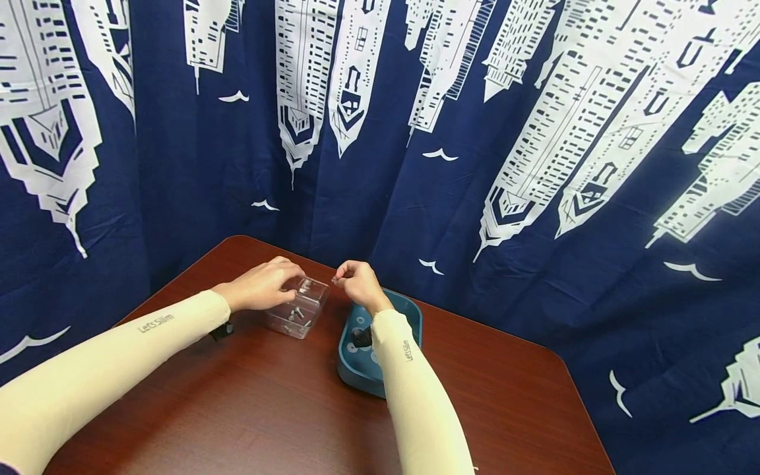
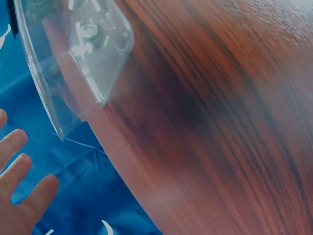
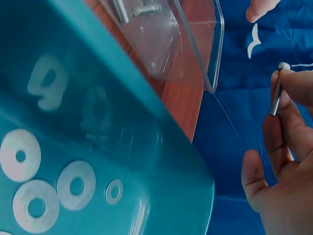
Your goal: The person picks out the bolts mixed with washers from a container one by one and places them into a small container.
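Observation:
My right hand (image 1: 361, 285) is raised above the far end of the teal tray (image 1: 361, 380). Between thumb and fingertips it pinches a threaded bolt (image 3: 277, 95) with a round head, tilted, head up in the right wrist view. My left hand (image 1: 260, 286) hovers at the left side of a clear plastic box (image 1: 285, 328). Its fingers (image 2: 41, 193) are spread and relaxed, holding nothing; the left wrist view shows them apart from the box wall. Inside the box lie a few metal bolts (image 3: 147, 9). Flat ring washers (image 3: 20, 155) of differing sizes lie on the tray's floor.
Box and tray stand side by side on a dark red wooden table (image 1: 249, 396), near its far edge. Behind the table hangs a navy curtain (image 1: 368, 191) printed with white buildings and birds. My right forearm (image 1: 415, 396) crosses over the tray's right side.

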